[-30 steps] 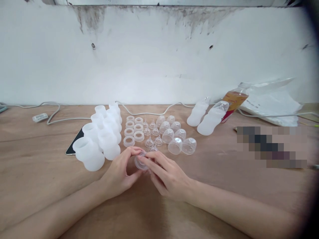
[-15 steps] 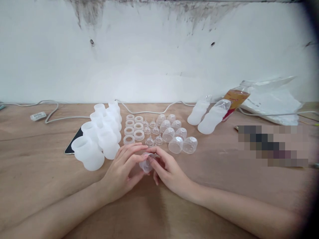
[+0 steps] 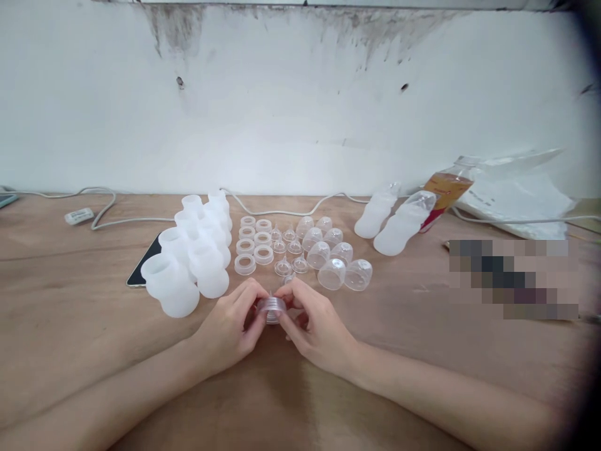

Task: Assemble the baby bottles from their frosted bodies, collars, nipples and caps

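Observation:
Between my two hands is a clear bottle collar ring (image 3: 272, 305), its ridged side facing me. My left hand (image 3: 237, 319) pinches its left edge, and my right hand (image 3: 310, 316) grips the right edge. A small tip shows just above the ring; whether a teat sits inside it I cannot tell. Right behind my fingers is a clear teat (image 3: 290, 280), partly hidden. Beyond lie rows of collar rings (image 3: 245, 264), more teats (image 3: 283, 266) and domed clear caps (image 3: 331, 274). Milky bottle bodies (image 3: 173, 285) stand in two rows to the left.
Two capped bottles (image 3: 404, 222) stand at the back right beside an orange-labelled container (image 3: 446, 191) and a white plastic bag (image 3: 516, 194). A dark flat device (image 3: 143, 266) lies by the bottle bodies. A grey cable (image 3: 282, 212) runs along the wall. A blurred patch covers something at right.
The ring has been turned from tilted to nearly level, and both hands have closed in to pinch its sides. My left fingers have drawn back, uncovering the teat behind. The view has shifted slightly.

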`<state>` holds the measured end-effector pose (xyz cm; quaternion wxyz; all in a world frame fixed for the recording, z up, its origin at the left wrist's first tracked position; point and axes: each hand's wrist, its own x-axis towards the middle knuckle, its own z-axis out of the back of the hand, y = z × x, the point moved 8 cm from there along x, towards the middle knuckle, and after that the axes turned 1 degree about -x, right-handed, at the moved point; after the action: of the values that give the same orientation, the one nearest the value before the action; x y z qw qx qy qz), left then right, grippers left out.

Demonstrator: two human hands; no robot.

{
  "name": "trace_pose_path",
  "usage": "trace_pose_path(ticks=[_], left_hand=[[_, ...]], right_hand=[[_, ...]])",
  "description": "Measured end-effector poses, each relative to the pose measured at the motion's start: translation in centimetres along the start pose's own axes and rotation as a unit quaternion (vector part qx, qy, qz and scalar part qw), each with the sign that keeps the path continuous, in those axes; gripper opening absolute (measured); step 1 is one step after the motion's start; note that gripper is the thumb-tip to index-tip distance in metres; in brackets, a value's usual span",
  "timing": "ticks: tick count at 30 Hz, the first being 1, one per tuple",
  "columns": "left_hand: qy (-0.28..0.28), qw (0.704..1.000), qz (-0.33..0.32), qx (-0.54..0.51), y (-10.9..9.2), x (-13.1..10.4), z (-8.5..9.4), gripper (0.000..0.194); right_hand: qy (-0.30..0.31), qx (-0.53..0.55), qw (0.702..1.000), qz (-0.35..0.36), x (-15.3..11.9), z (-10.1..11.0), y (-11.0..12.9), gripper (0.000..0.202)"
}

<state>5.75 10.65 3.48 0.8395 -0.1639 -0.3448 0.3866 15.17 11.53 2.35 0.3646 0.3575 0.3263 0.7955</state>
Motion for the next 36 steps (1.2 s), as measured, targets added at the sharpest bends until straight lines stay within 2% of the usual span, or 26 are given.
trace_pose_path(ticks=[4, 6, 8, 11, 13, 17, 24, 31, 36], left_hand=[[0.002, 1.0, -0.001, 0.025, -0.1, 0.1, -0.3, 0.008], [0.004, 0.998, -0.012, 0.058, -0.4, 0.1, -0.4, 0.007], [0.003, 0.995, -0.037, 0.097, -0.8, -0.1, -0.4, 0.005], [-0.004, 0.989, -0.08, 0.122, -1.5, -0.4, -0.3, 0.015], [-0.002, 0.992, -0.062, 0.108, -1.2, -0.4, -0.1, 0.018], [-0.004, 0.997, 0.023, 0.079, 0.1, -0.2, 0.4, 0.013], [-0.038, 0.995, 0.0, 0.092, -0.1, -0.2, 0.7, 0.014], [-0.03, 0.994, 0.067, 0.076, 1.0, 0.0, 0.6, 0.008], [-0.03, 0.996, 0.067, 0.055, 1.3, -0.3, 0.2, 0.011]], right_hand=[[0.006, -0.005, 1.0, -0.002, 0.0, -0.2, 0.0, 0.001], [0.003, -0.009, 1.0, 0.0, 0.0, -0.2, 0.0, 0.004], [-0.005, -0.014, 1.0, 0.001, 0.0, -0.1, 0.0, 0.007], [-0.01, -0.022, 1.0, -0.01, 0.0, 0.0, -0.3, 0.01], [-0.003, -0.022, 1.0, -0.02, 0.1, -0.1, -0.5, 0.01], [0.003, 0.006, 0.999, -0.038, 0.3, 0.0, -0.9, 0.017], [0.016, 0.051, 0.998, -0.01, 0.6, 0.0, -0.1, 0.026], [0.021, 0.027, 0.999, -0.036, 0.7, 0.1, -1.2, 0.025], [0.028, 0.009, 0.999, -0.023, 0.7, -0.1, -0.9, 0.027]])
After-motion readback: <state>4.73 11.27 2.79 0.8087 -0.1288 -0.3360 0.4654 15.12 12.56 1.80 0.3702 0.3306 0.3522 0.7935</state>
